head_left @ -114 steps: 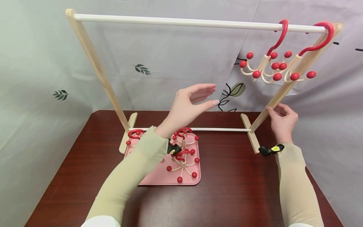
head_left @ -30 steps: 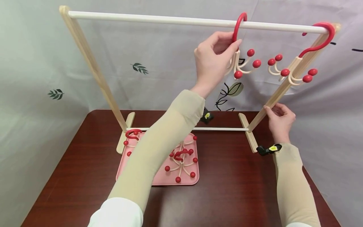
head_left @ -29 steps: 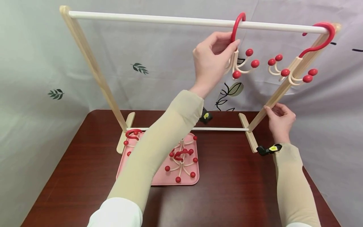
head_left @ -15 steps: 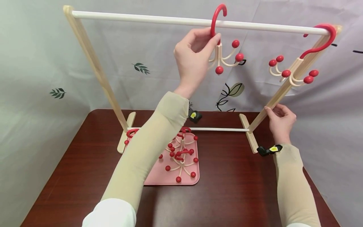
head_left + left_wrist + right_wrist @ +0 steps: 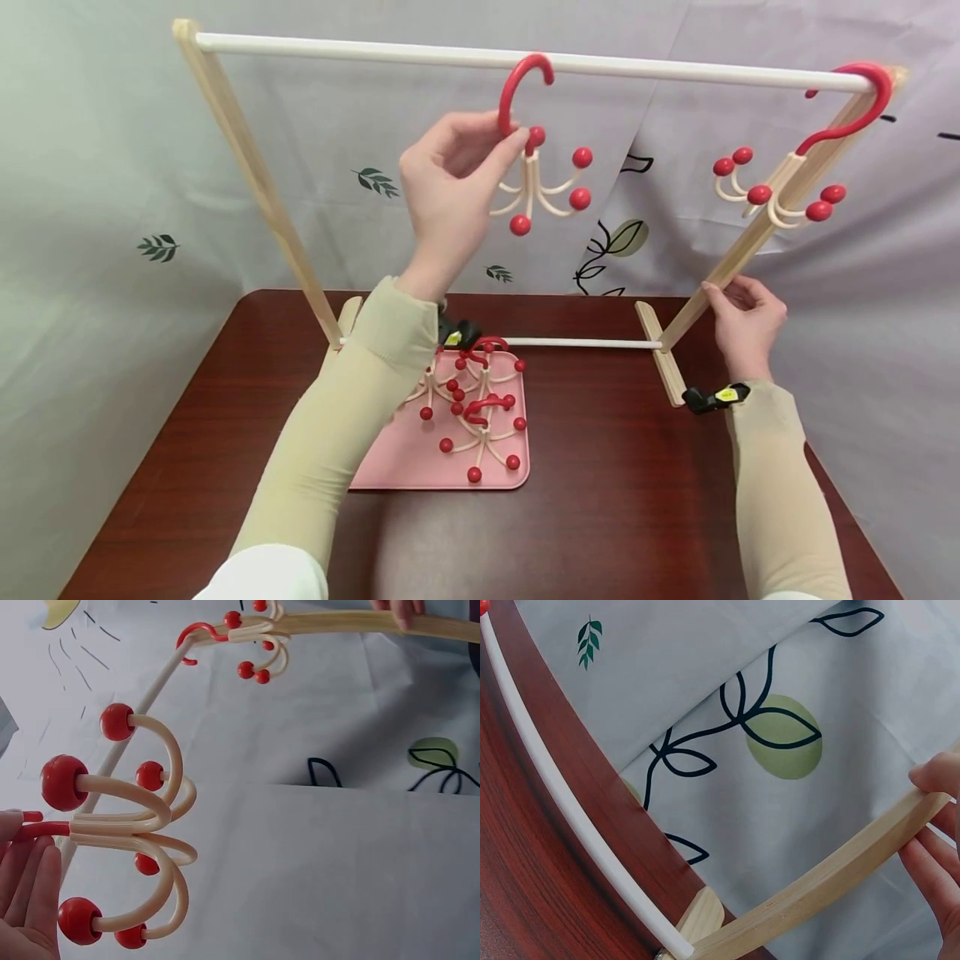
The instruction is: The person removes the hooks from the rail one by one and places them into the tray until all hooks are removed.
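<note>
My left hand [image 5: 450, 187] pinches the red hook of a multi-prong hanger [image 5: 531, 179] with cream arms and red ball tips. The hook overlaps the white top rod [image 5: 360, 50] in the head view, its tip in front of it. In the left wrist view the hanger [image 5: 127, 825] lies sideways before the camera, fingers on its red neck. My right hand [image 5: 746, 321] grips the right wooden post [image 5: 716, 271] low down; the right wrist view shows thumb and fingers around the post [image 5: 817, 885]. A second such hanger [image 5: 780, 179] hangs by its hook at the rod's right end.
A pink tray [image 5: 420, 467] on the dark red-brown table [image 5: 600, 500] bears several more hangers [image 5: 483, 433], partly behind my left forearm. A white lower bar [image 5: 577, 342] joins the wooden feet [image 5: 660, 354]. A patterned cloth [image 5: 300, 167] hangs behind.
My left hand took hold of the hanger's hook on the rod, lifted it up off the rod, then brought it left and down. The right hand stays on the post.
</note>
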Motion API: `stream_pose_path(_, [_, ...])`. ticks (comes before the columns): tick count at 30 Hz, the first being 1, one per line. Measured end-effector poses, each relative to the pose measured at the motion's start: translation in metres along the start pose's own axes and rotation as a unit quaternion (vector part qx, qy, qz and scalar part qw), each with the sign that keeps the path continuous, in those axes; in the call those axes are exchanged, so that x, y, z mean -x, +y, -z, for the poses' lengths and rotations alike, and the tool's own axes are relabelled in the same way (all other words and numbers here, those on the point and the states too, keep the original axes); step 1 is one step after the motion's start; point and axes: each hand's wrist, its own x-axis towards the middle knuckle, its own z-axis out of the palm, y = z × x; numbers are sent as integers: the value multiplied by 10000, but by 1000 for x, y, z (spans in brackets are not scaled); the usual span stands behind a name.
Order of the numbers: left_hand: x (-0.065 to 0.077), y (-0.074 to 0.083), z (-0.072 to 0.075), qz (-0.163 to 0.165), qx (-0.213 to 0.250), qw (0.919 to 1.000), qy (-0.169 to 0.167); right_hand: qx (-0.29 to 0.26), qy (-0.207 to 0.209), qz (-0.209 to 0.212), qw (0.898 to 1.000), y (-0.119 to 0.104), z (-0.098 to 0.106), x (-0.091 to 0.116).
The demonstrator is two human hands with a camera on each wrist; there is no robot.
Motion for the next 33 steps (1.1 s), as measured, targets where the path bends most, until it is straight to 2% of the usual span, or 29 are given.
stream_pose_path(2, [7, -3, 10, -16, -107, 9999, 8, 2, -2, -24, 10000, -1, 1, 0])
stream_pose_path(6, [24, -12, 32, 175, -482, 9986, 104, 22, 13, -31, 10000, -1, 2, 1])
stream_pose_path(11, [46, -31, 69, 478, -897, 9948, 73, 98, -7, -90, 9999, -2, 1, 2])
stream_pose_path(14, [60, -36, 92, 616, -1086, 9922, 16, 112, -13, -128, 9999, -2, 0, 1])
stream_pose_path(18, [79, -31, 115, 838, -1384, 9868, -105, 85, -21, -43, 10000, -2, 0, -1])
stream_pose_path(24, [102, -21, 141, 1193, -1657, 9782, -385, 28, -42, -23, 10000, -1, 0, -3])
stream_pose_path(33, [122, -13, 164, 1570, -1814, 9664, -918, 49, -20, -50, 10000, -1, 0, -1])
